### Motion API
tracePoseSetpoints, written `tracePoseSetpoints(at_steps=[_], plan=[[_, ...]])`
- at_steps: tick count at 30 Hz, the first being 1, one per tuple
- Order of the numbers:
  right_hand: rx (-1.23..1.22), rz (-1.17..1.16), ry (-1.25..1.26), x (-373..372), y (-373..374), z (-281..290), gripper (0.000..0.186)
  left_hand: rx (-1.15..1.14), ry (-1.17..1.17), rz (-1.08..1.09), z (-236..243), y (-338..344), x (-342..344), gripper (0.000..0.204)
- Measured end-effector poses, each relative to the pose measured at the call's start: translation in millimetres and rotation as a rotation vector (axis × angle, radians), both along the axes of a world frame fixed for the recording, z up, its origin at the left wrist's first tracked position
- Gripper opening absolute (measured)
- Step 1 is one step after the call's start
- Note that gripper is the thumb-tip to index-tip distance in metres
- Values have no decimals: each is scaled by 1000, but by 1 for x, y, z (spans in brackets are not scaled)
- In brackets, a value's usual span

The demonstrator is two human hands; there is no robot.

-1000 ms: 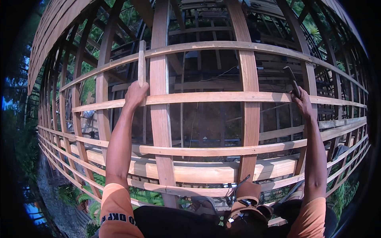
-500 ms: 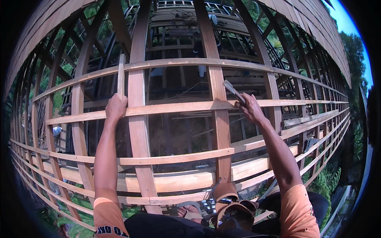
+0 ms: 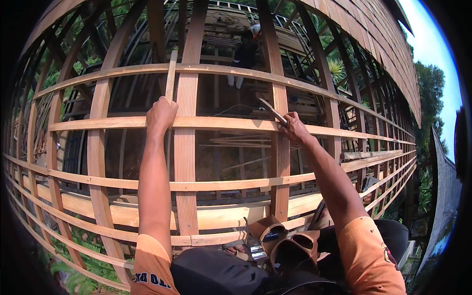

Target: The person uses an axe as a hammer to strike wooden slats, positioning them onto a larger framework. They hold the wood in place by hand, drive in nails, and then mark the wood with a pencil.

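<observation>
The pale, straight wooden stick in your left hand stands nearly upright, its top rising past the upper batten. In your right hand you have a slim, dark-handled tool, slanting up and leftward over the lower batten, a pale strip running across the uprights.
</observation>
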State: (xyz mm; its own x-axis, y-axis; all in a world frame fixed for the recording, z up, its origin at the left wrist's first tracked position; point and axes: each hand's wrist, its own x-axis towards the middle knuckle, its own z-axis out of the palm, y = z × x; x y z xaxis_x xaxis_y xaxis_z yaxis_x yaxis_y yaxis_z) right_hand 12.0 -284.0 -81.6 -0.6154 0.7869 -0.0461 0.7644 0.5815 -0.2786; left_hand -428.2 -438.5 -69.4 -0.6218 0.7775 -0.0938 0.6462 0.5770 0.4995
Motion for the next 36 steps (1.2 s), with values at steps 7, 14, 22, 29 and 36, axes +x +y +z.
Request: tracePoseSetpoints(at_steps=[7,14,22,29,36], plan=[[-60,-8,-253,-17,7,21,38,36,-27,0,2,-1,-1,41],[-257,212,-785,-48,44,52,48,14,-22,-11,-4,3,-1,41],[-281,350,-875,-68,31,79,49,-30,-2,-41,-6,3,-3,44],[-277,407,-473,-31,34,58,45,10,94,-78,-14,7,-1,40],[25,297,60,0,7,21,25,190,65,-4,-18,-1,3,48]])
